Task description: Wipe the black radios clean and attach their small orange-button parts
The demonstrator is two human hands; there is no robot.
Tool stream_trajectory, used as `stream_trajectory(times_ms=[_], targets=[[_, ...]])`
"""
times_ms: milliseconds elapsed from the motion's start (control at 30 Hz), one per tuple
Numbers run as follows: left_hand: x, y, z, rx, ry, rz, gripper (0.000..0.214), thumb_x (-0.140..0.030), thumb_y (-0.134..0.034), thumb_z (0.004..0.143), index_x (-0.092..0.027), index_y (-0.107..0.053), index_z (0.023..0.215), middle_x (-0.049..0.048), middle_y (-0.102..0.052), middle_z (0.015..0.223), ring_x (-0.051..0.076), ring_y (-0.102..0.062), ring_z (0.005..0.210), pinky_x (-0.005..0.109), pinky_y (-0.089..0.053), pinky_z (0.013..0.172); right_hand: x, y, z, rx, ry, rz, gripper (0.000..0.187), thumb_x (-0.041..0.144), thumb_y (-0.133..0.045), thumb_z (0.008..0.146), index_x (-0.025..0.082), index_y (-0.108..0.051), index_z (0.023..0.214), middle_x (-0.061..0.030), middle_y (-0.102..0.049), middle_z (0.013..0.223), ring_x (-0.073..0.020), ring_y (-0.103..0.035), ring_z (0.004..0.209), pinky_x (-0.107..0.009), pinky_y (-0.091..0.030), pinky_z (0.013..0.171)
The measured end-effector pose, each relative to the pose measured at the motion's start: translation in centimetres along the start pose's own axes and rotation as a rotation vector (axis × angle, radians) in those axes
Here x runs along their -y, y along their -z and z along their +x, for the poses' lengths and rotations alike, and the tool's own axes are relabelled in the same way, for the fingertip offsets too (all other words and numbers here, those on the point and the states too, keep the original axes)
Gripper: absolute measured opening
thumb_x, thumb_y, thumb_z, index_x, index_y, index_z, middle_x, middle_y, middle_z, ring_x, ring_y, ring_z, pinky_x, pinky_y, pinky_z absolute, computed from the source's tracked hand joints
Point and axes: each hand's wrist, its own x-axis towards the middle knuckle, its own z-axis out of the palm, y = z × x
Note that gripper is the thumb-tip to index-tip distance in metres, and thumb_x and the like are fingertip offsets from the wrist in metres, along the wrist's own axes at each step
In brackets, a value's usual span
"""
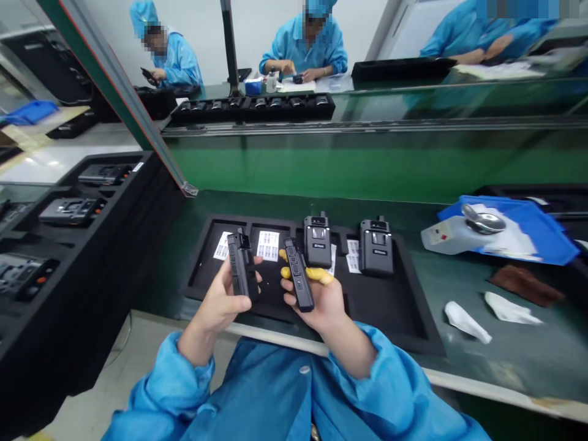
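My left hand [219,305] is closed round a black handheld device [241,263], held upright and edge-on above a black foam tray [404,312]. My right hand [316,300], with yellow finger cots on two fingers, grips a second black device [298,274], also edge-on. In the tray's slots behind my hands stand two more black devices [317,241] [376,246], upright with their faces toward me. Small white label sheets [267,245] lie in the tray's left slots. Blue sleeves cover both my arms.
Stacked black trays holding devices [73,211] stand at my left. At right are a blue tray [542,229] with a white dispenser bottle [452,236], a brown cloth [526,285] and white wipes [466,321]. Across the green conveyor, people in blue coats work behind a long tray of devices [252,107].
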Motion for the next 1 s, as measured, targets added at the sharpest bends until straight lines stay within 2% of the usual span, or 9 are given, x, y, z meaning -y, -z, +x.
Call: stream_trajectory(times_ms=[67,167,367,567,767,1000], targets=[[0.0,-0.1,-0.1,0.009,0.013,-0.079,0.058,-0.034,-0.085,0.054,-0.018,-0.064,0.105,0.0108,-0.063,0.113,0.02,-0.06,0.085,0.03,-0.051,0.072,0.0,0.1,0.1,-0.009,0.008,-0.005,0.024,0.024,-0.051,0.066,0.018,-0.062,0.086,-0.0037,-0.066,0.072,-0.0124,-0.051,0.053,-0.022,-0.036,0.042],[0.1,-0.2,-0.3,-0.014,0.042,-0.159,0.047,-0.034,-0.08,0.06,-0.017,-0.065,0.101,0.01,-0.064,0.108,0.019,-0.059,0.085,0.03,-0.05,0.071,0.0,0.3,0.1,0.0,0.014,-0.015,0.026,0.024,-0.051,0.067,0.019,-0.062,0.09,-0.0036,-0.066,0.073,-0.0128,-0.052,0.055,-0.022,-0.036,0.042],[-0.2,-0.6,-0.5,0.04,0.055,-0.187,0.048,-0.033,-0.07,0.064,-0.018,-0.061,0.108,0.0112,-0.057,0.117,0.02,-0.054,0.084,0.032,-0.046,0.067,0.0,0.4,0.0,0.007,0.017,-0.034,0.018,0.024,-0.053,0.067,0.018,-0.062,0.082,-0.0037,-0.066,0.071,-0.0123,-0.053,0.055,-0.021,-0.037,0.042],[-0.8,-1.6,-0.5,0.004,0.101,-0.226,0.047,-0.047,-0.054,0.066,-0.018,-0.057,0.103,0.012,-0.057,0.105,0.022,-0.05,0.077,0.034,-0.039,0.061,0.1,0.4,-0.1,0.038,0.008,-0.015,0.016,0.023,-0.053,0.068,0.019,-0.061,0.081,-0.0049,-0.067,0.072,-0.0145,-0.055,0.057,-0.025,-0.042,0.045],[-0.8,-1.6,-0.5,0.047,0.145,-0.253,0.049,-0.037,-0.055,0.058,-0.017,-0.058,0.102,0.012,-0.056,0.107,0.023,-0.049,0.081,0.035,-0.039,0.063,0.0,0.4,-0.2,0.01,-0.002,0.005,0.021,0.022,-0.052,0.067,0.018,-0.063,0.084,-0.005,-0.068,0.074,-0.0152,-0.056,0.057,-0.027,-0.043,0.045],[-0.7,-1.8,-0.5,0.088,0.151,-0.208,0.048,-0.036,-0.054,0.058,-0.015,-0.059,0.101,0.011,-0.056,0.093,0.023,-0.049,0.077,0.038,-0.039,0.065,0.0,0.3,-0.2,0.036,0.004,-0.009,0.019,0.022,-0.053,0.066,0.019,-0.063,0.082,-0.0052,-0.068,0.073,-0.0163,-0.057,0.057,-0.027,-0.044,0.044]])
